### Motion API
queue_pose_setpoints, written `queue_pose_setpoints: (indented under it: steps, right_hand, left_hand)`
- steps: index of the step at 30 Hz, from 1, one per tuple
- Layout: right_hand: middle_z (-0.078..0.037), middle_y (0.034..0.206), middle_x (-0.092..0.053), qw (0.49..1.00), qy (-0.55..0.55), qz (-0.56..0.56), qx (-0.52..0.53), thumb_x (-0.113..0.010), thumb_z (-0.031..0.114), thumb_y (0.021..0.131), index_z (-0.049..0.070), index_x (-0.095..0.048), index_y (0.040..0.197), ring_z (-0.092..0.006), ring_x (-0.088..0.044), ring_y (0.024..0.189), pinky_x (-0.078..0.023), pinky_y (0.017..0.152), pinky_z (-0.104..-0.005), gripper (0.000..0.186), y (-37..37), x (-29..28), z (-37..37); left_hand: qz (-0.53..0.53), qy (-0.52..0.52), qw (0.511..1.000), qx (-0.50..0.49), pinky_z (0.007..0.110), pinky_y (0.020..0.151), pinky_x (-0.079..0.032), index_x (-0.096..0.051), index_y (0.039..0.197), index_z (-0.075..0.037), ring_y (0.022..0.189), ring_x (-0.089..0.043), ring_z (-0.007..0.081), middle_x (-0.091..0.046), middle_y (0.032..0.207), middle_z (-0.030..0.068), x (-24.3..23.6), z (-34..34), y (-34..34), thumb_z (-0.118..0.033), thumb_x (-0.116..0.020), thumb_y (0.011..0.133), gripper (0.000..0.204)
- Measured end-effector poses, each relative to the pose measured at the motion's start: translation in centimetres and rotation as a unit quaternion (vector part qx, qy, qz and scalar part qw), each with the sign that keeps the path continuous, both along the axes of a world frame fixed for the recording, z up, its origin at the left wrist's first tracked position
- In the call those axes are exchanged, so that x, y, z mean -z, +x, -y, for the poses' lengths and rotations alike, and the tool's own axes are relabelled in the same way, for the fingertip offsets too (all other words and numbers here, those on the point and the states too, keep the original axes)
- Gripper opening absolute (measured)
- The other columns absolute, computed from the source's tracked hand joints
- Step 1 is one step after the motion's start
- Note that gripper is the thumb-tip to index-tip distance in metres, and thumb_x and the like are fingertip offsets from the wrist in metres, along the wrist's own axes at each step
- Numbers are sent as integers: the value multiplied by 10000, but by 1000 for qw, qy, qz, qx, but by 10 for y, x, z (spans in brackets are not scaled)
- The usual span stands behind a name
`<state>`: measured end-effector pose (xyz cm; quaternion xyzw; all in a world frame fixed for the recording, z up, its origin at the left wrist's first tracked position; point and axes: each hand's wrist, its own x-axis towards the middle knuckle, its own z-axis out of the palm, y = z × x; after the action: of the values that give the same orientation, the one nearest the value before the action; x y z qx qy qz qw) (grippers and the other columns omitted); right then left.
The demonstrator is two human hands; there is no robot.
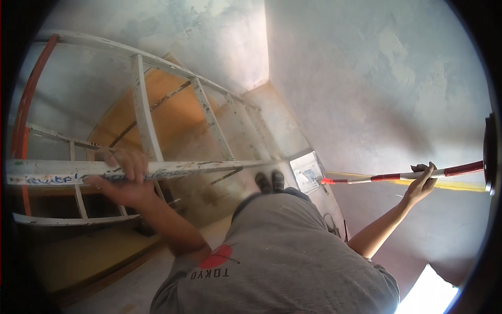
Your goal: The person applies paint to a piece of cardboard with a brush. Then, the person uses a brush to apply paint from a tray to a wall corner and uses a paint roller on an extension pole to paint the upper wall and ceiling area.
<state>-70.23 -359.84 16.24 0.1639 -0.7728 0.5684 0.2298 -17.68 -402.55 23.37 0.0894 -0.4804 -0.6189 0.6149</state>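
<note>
My left hand (125,175) is closed round the side rail of a white, paint-spattered stepladder (219,166). Across the picture, the ladder's rungs and legs spread to the left, with red-orange bars at its far left end. Out to the right, my right hand (420,184) has its fingers wrapped round a long red-and-white striped pole (381,178). One red tip of the pole points down by the floor near the wall. Its other end meets a dark object (490,154) at the right rim, too cut off to name.
Beyond the ladder leans a tan board (159,104). A whitish, smeared flat thing (307,171) lies on the floor near my dark shoes (270,181). Patchy bare walls (376,68) meet in the far corner. A yellow strip (444,184) runs behind the pole.
</note>
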Motion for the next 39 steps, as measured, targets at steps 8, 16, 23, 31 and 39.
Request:
queue_pose_setpoints:
  steps: [8,16,23,31,39]
  right_hand:
    - [-143,1010,-709,997,-12,5,-73,-515,295,1100,-69,-621,1273,-222,-690,880,-585,818,-367,417,-22,25,-17]
    - [-204,885,-702,999,-6,-15,-43,-556,311,1074,-122,-577,1127,-279,-725,777,-637,695,-373,437,10,13,-7]
    - [-181,876,-693,997,41,-14,-63,-574,357,1064,-106,-565,1105,-249,-714,777,-613,679,-356,465,22,3,7]
    - [-167,866,-673,994,44,-27,-92,-557,334,1076,-117,-544,1123,-239,-701,758,-622,688,-357,454,23,3,2]
    - [-154,822,-663,996,42,-17,-74,-551,353,1079,-105,-558,1090,-236,-697,729,-627,683,-358,458,15,0,-1]
  left_hand:
    - [-15,142,982,-121,241,428,-302,-587,932,-129,433,-390,114,-407,534,-17,11,-19,16,-853,-369,915,756]
    - [193,-130,800,-553,429,914,-523,-463,1312,22,1006,-628,262,-631,1078,151,17,-19,93,-408,-633,1018,548]
    - [350,-75,291,-887,429,971,-504,-437,1297,39,1211,-514,288,-445,1394,218,10,-10,317,-371,-912,770,820]
    - [463,48,369,-805,529,895,-528,-594,1207,144,1007,-673,477,-685,1060,331,57,46,440,-625,-640,932,818]
    - [455,84,304,-833,556,826,-544,-689,1064,150,1019,-672,508,-681,1082,375,41,18,413,-624,-610,942,788]
